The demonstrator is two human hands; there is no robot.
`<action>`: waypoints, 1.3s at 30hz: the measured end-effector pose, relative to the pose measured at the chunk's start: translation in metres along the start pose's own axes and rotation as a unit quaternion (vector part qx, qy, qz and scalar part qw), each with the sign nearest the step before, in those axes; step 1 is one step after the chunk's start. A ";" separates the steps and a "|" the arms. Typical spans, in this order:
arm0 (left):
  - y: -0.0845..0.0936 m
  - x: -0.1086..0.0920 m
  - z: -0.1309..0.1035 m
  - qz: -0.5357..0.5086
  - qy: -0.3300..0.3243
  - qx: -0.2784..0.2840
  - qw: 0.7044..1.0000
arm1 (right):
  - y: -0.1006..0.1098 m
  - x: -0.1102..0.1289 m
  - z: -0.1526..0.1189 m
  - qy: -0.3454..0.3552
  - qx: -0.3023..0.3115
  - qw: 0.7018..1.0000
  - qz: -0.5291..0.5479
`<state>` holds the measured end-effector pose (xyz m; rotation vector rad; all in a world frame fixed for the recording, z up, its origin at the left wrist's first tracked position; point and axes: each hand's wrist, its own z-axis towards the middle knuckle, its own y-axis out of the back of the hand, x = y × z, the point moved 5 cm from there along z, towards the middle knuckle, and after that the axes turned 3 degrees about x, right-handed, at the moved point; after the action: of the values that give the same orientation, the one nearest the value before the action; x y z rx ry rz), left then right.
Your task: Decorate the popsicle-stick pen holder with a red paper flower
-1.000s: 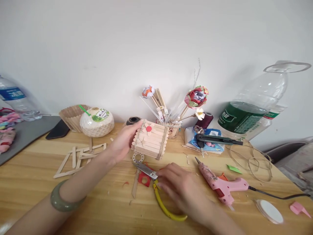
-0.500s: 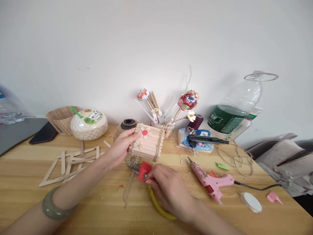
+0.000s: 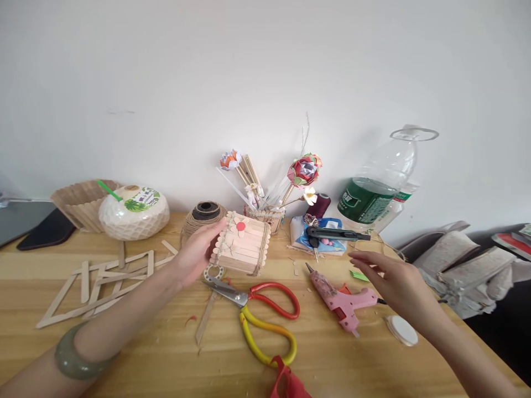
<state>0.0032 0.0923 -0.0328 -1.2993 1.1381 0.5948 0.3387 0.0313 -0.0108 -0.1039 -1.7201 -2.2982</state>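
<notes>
A small popsicle-stick box (image 3: 244, 247) with twine edges and a red dot on its face is held up by my left hand (image 3: 194, 254), which grips its left side. My right hand (image 3: 392, 279) hovers over the table's right part, fingers apart and holding nothing, just right of a pink glue gun (image 3: 342, 307). Scissors with red and yellow handles (image 3: 244, 299) lie on the wood in front of the box. Near the front edge of the view rests a red piece of material (image 3: 287, 381), touching the yellow handle.
Joined sticks (image 3: 99, 301) lie at left, below a white coconut (image 3: 135, 213). Behind the box stand a twine spool (image 3: 199, 221) and a holder with paper flowers (image 3: 305, 169). A cutter (image 3: 338, 234) lies on a blue packet; a bottle (image 3: 367, 199) leans at right. A white disc (image 3: 402, 330) is nearby.
My right hand has let go of the red material and moved right, past the glue gun. The red material now lies by the yellow handle. My left hand still holds the box.
</notes>
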 end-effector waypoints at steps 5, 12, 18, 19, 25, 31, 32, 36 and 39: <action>-0.001 0.005 0.001 0.019 0.014 0.023 0.999 | -0.025 -0.054 0.006 -0.068 0.118 0.988 -0.074; -0.001 0.003 -0.001 0.032 0.019 0.016 0.999 | -0.045 -0.084 0.015 -0.075 0.247 0.959 -0.118; 0.004 0.002 0.000 0.034 0.012 0.007 0.999 | -0.049 -0.086 0.011 -0.067 0.254 0.958 -0.114; 0.005 0.001 0.000 0.034 0.011 0.007 0.999 | -0.048 -0.085 0.011 -0.069 0.246 0.960 -0.112; 0.002 -0.001 -0.002 0.044 0.011 0.013 0.999 | -0.031 -0.062 0.016 -0.047 0.156 0.985 -0.054; -0.001 -0.001 -0.003 0.061 0.012 0.025 0.998 | -0.020 -0.011 0.031 0.008 0.060 0.998 0.009; -0.001 0.000 -0.003 0.065 0.012 0.026 0.997 | -0.020 -0.001 0.032 0.017 0.050 0.998 0.021; 0.000 0.000 -0.003 0.086 0.003 0.028 0.996 | -0.015 0.051 0.028 0.073 0.017 0.994 0.076; -0.003 0.002 0.000 0.109 -0.018 0.035 0.993 | -0.013 0.093 0.024 0.115 0.000 0.988 0.103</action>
<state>0.0063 0.0909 -0.0338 -1.1085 1.2689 0.7284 0.2436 0.0417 0.0041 -0.0145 -1.5203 -2.0722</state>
